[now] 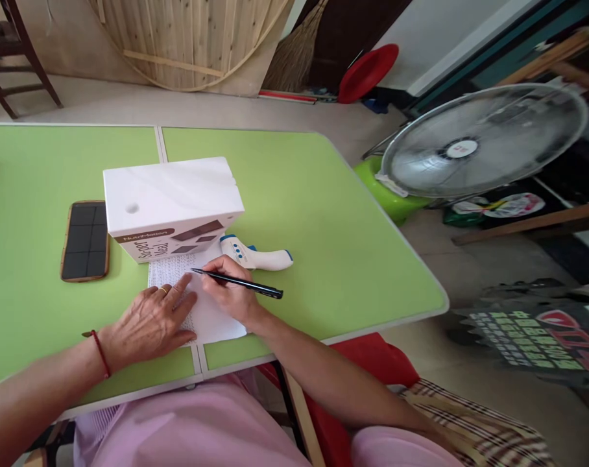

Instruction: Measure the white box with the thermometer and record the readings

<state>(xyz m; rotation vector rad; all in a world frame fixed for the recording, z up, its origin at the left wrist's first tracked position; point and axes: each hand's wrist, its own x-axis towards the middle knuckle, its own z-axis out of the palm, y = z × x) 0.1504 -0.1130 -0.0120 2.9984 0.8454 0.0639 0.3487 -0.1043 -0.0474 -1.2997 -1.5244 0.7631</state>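
A black pen (246, 282) is gripped in my right hand (229, 285), its tip at the left, over a sheet of paper (219, 322). Dense handwriting covers the left part of the sheet. My left hand (153, 318) lies on the paper with fingers spread, the index fingertip close to the pen tip. Behind both hands stands a white box (172, 194) with brown print, hiding the far edge of the sheet. Just beyond my right hand rests a white and blue infrared thermometer (258, 256), partly covered by the fingers.
On the green table (314, 194) a phone (85, 240) lies left of the box. Past the right edge stand a large fan (493, 143) and a green stool (389, 194). A red seat (372, 357) is under my right arm, and a wooden chair (17, 58) stands far left.
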